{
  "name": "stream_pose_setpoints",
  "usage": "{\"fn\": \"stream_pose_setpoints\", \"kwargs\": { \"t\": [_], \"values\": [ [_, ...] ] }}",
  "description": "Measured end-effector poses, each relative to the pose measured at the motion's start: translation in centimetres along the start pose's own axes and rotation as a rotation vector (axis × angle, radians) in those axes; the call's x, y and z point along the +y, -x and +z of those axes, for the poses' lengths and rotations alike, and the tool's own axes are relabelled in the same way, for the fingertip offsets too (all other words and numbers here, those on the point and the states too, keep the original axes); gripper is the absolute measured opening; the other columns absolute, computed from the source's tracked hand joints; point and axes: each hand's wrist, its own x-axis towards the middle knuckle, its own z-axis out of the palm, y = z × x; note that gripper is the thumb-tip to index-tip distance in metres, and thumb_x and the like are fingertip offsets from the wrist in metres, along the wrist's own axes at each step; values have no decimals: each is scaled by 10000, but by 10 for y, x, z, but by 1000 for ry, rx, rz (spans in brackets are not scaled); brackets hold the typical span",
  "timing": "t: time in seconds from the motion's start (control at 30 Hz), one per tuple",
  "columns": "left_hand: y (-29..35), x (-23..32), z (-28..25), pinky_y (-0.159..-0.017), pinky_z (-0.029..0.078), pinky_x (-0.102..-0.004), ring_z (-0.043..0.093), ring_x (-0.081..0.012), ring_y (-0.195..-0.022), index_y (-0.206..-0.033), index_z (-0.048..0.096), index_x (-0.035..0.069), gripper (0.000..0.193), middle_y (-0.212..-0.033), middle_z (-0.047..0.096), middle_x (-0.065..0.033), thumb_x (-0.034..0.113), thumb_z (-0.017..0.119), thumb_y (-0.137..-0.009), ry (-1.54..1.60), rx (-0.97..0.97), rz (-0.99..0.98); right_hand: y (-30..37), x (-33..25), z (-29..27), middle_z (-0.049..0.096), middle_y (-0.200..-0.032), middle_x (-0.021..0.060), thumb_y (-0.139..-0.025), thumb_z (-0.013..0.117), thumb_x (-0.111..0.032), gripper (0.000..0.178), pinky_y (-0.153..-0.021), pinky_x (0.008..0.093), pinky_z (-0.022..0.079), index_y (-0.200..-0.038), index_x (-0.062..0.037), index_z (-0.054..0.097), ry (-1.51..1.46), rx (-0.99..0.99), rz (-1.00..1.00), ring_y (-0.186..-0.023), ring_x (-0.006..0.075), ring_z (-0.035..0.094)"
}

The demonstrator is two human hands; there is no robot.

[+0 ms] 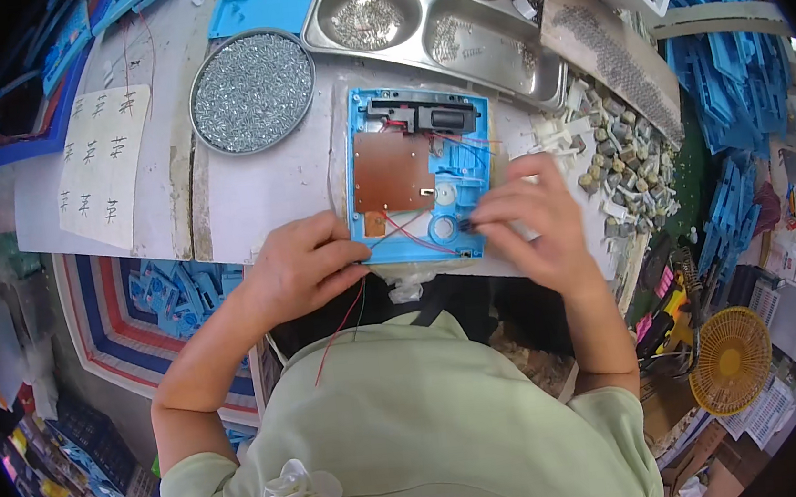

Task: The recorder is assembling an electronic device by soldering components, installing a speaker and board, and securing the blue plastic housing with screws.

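Note:
A blue plastic casing point(483, 183) lies open on the table in front of me. In it are a brown circuit board point(391, 171), a black part point(424, 117) along the far edge, white round pieces and thin red and dark wires. My left hand point(304, 262) is closed at the casing's near left corner, on thin wires point(341, 331) whose ends hang over the table edge. At the near right side, my right hand point(540, 225) pinches with thumb and fingers over a ring-shaped spot; the small dark thing at the fingertips point(467, 226) is too small to name.
A round tray of small screws point(253, 90) stands at the far left, next to a steel compartment tray point(397, 40) with metal parts. Right of the casing lies a heap of small motor-like parts point(624, 160). A marked paper sheet point(108, 171) lies left; a yellow fan point(730, 360) stands at right.

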Motion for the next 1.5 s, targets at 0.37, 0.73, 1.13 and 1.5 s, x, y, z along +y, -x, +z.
{"fn": "stream_pose_setpoints", "kwargs": {
  "t": [0.37, 0.73, 1.13, 1.5],
  "values": [
    [1, 4, 1, -607, 505, -366, 622, -262, -728, -1021, 733, 92, 335, -868, 594, -68, 45, 867, -717, -2, 2, -38, 8, 15, 29, 681, -1035, -10, -693, 850, -170, 291, -929, 477, 432, -962, -135, 746, 133, -64, -178, -1002, 282, 541],
    [-3, 1, -7, -572, 478, -396, 610, -276, -699, -1035, 709, 104, 358, -855, 584, -63, 115, 867, -714, -162, -113, 100, 32, 34, -34, 716, -997, 53, -759, 810, -159, 218, -906, 444, 467, -954, -87, 743, 421, 100, 304, -978, 300, 603],
    [-137, 17, -64, -695, 512, -416, 633, -314, -795, -943, 689, 57, 161, -804, 608, -101, 128, 769, -823, -65, -345, 40, 21, 46, -38, 720, -950, 147, -828, 726, -33, 394, -765, 358, 562, -1219, -25, 680, 197, 109, 549, -863, 248, 690],
    [-276, -46, 13, -856, 561, -481, 689, -364, -945, -960, 703, 16, 156, -987, 700, -156, 122, 684, -848, -642, -135, 164, 50, 29, -50, 596, -1157, 83, -846, 682, 134, 317, -874, 255, 538, -1142, 35, 621, -455, 594, 531, -1048, 134, 590]
  ]
}}
